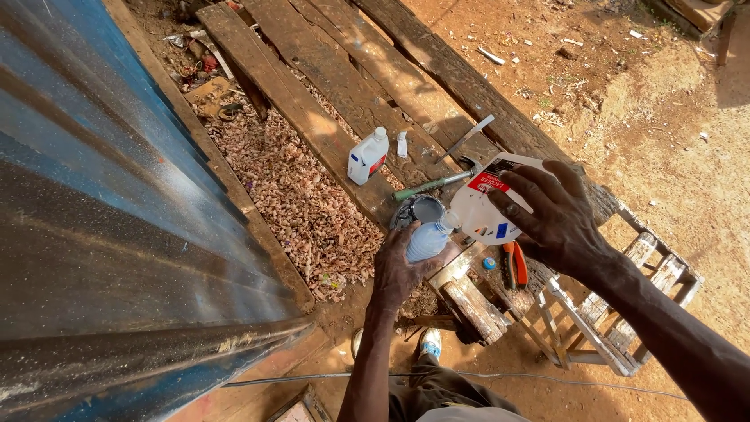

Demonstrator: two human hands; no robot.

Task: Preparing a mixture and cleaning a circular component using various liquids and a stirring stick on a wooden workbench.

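**Two hands tip a white jug against a small bottle over a plank bench**

The left hand is wrapped around a small pale-blue plastic bottle, holding it tilted with its neck pointing up and right. The right hand spreads its fingers over the side of a large white plastic jug with a red and blue label, gripping it tipped so that its mouth meets the bottle's neck. Both containers sit near the middle of the scene, above the near edge of the weathered wooden planks.

Just behind the bottle lies a round grey tin. A claw hammer with a green handle rests on the planks beyond it, and a second, smaller white jug stands upright further left. Orange-handled pliers and a blue cap lie to the near right, below the jug. Wood shavings cover the ground to the left, beside a blue corrugated metal sheet.
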